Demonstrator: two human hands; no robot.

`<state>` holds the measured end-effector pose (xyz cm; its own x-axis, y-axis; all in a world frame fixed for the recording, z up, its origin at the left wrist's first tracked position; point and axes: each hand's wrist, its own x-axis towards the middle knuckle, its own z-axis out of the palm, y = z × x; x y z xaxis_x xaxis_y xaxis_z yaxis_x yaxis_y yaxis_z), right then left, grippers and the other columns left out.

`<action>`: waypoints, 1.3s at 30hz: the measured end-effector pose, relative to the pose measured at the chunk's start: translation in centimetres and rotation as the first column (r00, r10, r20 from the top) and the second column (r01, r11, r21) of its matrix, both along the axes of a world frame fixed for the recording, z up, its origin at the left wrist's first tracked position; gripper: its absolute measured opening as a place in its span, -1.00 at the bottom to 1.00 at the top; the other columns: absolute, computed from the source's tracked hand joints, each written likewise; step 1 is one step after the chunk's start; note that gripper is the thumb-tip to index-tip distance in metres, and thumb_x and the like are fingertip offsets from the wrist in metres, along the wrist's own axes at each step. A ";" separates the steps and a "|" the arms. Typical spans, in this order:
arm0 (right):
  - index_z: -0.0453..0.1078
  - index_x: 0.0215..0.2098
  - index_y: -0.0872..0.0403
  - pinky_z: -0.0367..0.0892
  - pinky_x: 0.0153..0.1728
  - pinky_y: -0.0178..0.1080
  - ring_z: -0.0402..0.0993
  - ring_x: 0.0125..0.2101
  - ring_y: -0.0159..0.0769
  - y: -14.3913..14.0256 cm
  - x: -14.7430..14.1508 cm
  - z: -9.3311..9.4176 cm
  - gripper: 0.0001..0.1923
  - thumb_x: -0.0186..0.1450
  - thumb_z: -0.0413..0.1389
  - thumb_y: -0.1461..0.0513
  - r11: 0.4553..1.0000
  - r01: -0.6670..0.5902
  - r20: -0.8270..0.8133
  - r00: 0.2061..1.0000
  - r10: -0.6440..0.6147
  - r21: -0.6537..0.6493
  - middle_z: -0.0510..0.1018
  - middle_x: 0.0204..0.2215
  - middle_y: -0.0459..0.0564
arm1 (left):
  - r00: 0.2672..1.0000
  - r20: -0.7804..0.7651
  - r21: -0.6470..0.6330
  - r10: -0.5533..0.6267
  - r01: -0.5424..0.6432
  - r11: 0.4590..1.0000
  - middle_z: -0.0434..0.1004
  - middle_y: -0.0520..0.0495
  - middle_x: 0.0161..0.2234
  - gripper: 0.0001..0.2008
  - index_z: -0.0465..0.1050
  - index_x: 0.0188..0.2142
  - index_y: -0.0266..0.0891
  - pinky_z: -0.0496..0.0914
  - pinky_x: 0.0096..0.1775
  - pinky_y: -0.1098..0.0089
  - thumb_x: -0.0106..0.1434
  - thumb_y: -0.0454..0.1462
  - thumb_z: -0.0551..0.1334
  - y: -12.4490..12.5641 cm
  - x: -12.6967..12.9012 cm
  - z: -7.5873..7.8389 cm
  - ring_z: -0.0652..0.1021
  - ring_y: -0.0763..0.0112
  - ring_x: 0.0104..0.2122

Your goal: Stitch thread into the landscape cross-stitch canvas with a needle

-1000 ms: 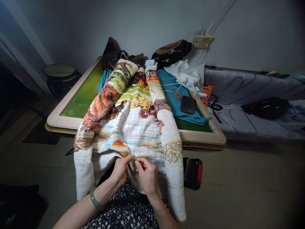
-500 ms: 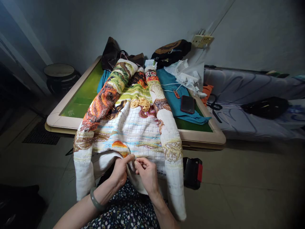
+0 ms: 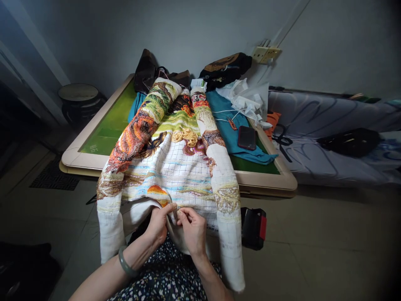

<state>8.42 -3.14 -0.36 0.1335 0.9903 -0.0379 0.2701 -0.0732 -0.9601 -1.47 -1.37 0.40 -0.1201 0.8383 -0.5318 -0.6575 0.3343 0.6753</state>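
At the lower centre of the frame, the near edge of the cross-stitch cloth (image 3: 175, 175), which is draped from the counter (image 3: 94, 142) down to the lap, is pinched by the left hand (image 3: 158, 223) and the right hand (image 3: 192, 230), both closed on it.
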 end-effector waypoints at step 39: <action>0.35 -0.25 0.11 0.15 -0.70 -0.44 0.21 -0.74 -0.51 0.5 2.8 2.8 -0.79 0.31 -0.01 0.13 0.967 -0.242 -0.070 0.969 0.236 -0.082 0.37 -0.66 -0.19 | 0.999 0.014 0.131 -0.048 0.045 0.990 0.61 -0.16 -0.32 -0.63 0.53 -0.22 -0.36 0.35 -0.10 0.27 -0.10 -0.33 0.39 -0.5 -0.3 0.3 0.55 0.18 -0.22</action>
<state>11.22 -2.61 2.40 -0.1116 0.9854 -0.1285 0.2334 -0.0997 -0.9672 -1.77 -1.92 0.66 -0.0714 0.9051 -0.4191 -0.6548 0.2744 0.7042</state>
